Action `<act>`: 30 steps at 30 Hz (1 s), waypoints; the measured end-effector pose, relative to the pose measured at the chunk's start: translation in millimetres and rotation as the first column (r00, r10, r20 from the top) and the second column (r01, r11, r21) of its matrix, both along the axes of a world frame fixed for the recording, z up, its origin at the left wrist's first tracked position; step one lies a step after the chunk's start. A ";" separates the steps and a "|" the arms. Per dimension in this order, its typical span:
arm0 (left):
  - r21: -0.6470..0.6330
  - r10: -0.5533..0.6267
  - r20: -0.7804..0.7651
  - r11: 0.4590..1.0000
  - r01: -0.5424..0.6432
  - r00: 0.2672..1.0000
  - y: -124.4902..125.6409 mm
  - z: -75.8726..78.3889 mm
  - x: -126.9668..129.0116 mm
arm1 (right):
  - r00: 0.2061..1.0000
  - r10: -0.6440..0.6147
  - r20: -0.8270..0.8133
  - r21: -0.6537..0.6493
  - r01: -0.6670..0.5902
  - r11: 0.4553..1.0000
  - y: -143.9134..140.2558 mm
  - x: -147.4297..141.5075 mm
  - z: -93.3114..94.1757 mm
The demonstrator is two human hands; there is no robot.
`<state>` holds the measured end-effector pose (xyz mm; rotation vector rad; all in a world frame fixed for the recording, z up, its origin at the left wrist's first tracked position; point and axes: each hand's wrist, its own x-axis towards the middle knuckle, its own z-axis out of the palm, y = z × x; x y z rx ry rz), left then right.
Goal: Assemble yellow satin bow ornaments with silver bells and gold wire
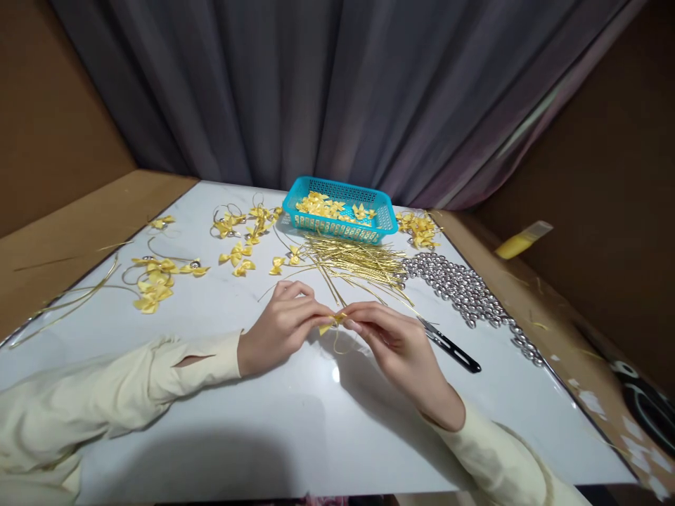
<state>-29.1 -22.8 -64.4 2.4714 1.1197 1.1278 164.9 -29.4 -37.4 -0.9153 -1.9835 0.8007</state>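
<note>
My left hand [282, 325] and my right hand [393, 336] meet over the middle of the white table [316, 422]. Both pinch one small yellow ribbon bow [332, 322] between their fingertips. A thin gold wire [340, 344] hangs from the bow in a loop towards the tabletop. A heap of gold wire strands [358, 260] lies just beyond my hands, and black snips [453, 346] lie to the right of my right hand.
A turquoise basket [340, 225] holding yellow bows stands at the back. Finished bows on wire [158, 277] are scattered at left, and more bows [419, 228] lie right of the basket. Silver beads [469, 292] spread along the right edge. A yellow tube [522, 240] lies off the table.
</note>
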 end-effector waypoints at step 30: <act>-0.629 0.171 0.251 0.777 0.027 0.953 -3.2 18.6 5.2 | 0.956 -0.111 0.272 0.073 0.095 0.993 -5.2 7.0 4.0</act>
